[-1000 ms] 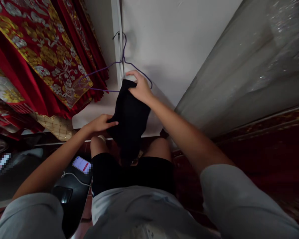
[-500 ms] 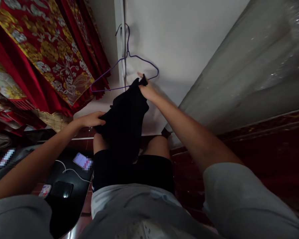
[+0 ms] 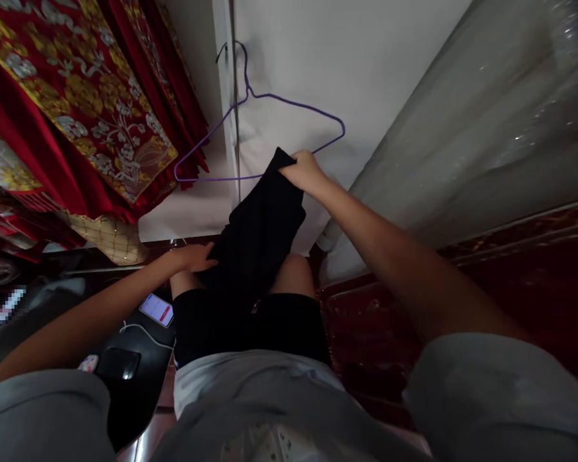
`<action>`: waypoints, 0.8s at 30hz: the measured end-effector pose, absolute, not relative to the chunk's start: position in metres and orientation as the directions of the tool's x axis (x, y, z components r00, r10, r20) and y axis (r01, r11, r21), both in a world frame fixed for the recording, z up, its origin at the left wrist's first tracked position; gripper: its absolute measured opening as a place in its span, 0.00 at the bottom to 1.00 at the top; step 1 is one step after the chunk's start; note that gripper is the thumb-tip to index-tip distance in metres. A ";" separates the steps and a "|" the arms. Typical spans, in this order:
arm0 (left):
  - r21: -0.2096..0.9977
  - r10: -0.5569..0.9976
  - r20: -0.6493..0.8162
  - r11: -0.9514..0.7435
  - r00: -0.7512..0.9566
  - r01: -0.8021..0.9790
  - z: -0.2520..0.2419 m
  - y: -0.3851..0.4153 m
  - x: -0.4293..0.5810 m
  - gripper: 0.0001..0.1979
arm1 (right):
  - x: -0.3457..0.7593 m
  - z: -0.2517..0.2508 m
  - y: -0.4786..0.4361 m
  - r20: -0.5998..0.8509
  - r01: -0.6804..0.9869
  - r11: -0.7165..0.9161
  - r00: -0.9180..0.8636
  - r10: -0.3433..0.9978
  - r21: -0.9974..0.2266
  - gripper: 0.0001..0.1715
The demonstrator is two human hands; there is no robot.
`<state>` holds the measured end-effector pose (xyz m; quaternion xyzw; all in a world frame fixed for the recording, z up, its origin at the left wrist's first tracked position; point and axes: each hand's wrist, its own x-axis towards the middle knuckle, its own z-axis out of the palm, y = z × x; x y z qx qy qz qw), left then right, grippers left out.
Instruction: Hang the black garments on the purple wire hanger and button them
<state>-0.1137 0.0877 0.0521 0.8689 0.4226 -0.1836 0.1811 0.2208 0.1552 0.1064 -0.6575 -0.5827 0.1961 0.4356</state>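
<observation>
A black garment (image 3: 264, 218) is stretched between my two hands in front of my legs; its exact kind does not show. My right hand (image 3: 304, 172) is closed on its upper corner, just below the right side of a purple wire hanger (image 3: 298, 102). Lower down, my left hand (image 3: 198, 258) grips the garment's left edge, its fingertips partly hidden by the cloth. The hanger hooks over a white upright strip (image 3: 228, 83) on the wall. Part of its bottom bar passes behind the garment.
Red and gold embroidered cloths (image 3: 96, 109) hang at the left. A black seat (image 3: 139, 401) at lower left bears a phone (image 3: 157, 310), a white cable (image 3: 147, 333) and a dark flat case (image 3: 119, 364). Something large wrapped in clear plastic (image 3: 462, 141) stands at the right.
My right hand has shifted right and slightly down with the garment's corner. The left hand has moved down and right. More of the hanger's right side shows, and it appears wider.
</observation>
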 end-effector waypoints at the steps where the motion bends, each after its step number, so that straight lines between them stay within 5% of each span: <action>1: 0.123 0.696 -0.451 -0.571 0.558 0.811 0.053 0.087 -0.111 0.36 | 0.220 0.107 0.155 0.262 0.595 0.061 0.259 0.930 -0.802 0.10; 5: -0.093 0.789 -0.353 -0.565 0.503 0.820 0.080 0.088 -0.108 0.37 | 0.227 0.109 0.165 0.312 0.617 0.082 0.275 0.909 -0.782 0.06; 13: -0.306 0.850 0.055 -0.485 0.524 0.819 0.164 0.127 -0.138 0.12 | 0.245 0.114 0.182 0.339 0.705 0.000 0.341 0.876 -0.710 0.08; 20: -0.145 0.867 0.112 -0.468 0.485 0.872 0.161 0.117 -0.134 0.11 | 0.244 0.111 0.180 0.339 0.662 0.057 0.307 0.889 -0.747 0.05; 24: 0.022 0.849 0.270 -0.477 0.454 0.879 0.158 0.115 -0.132 0.10 | 0.243 0.112 0.178 0.306 0.673 0.019 0.312 0.899 -0.740 0.06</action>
